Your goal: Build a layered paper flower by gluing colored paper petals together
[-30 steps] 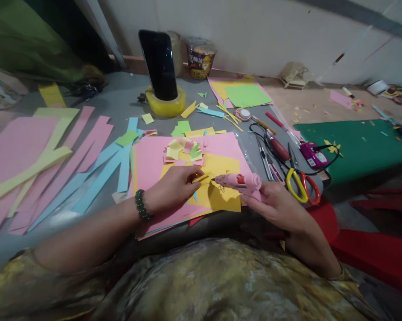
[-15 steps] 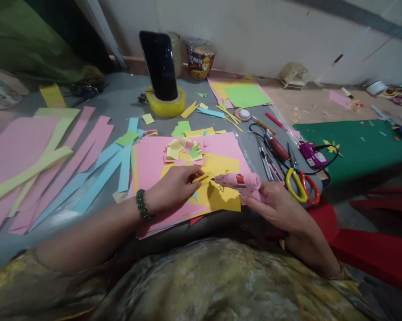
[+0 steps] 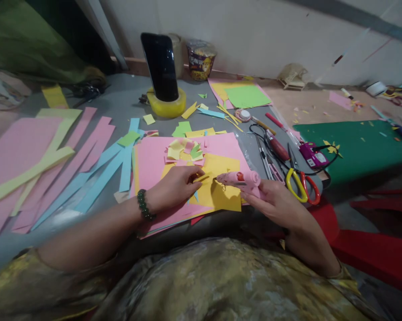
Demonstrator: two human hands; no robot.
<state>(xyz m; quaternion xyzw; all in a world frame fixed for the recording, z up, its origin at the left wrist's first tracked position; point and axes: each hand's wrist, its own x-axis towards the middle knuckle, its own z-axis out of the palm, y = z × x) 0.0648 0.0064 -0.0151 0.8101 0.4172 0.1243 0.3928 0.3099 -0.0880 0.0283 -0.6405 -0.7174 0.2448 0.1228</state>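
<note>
Between the thumb and fingers of my left hand (image 3: 177, 185) is a small yellow paper strip (image 3: 203, 177), pinched at one end. My right hand (image 3: 277, 200) is wrapped round a pink hot glue gun (image 3: 241, 179). Its dark nozzle points left, just apart from the strip's free end. Under both lies a yellow paper sheet (image 3: 229, 198) on a stack of pink paper (image 3: 150, 154). Just beyond my left hand, a ring of folded paper pieces (image 3: 184, 150) in yellow, pink and green rests on the stack.
At left are pink, blue and yellow paper strips (image 3: 102, 174). A phone (image 3: 160, 67) stands in a yellow tape roll (image 3: 169, 107), near a noodle cup (image 3: 201, 60). Scissors (image 3: 297, 185), a cutter (image 3: 263, 156) and a purple device (image 3: 312, 154) with a cable lie at right.
The glue gun's nozzle has shifted very slightly to the right. My left hand stays almost still with the yellow strip, and the whole view has moved a little.
</note>
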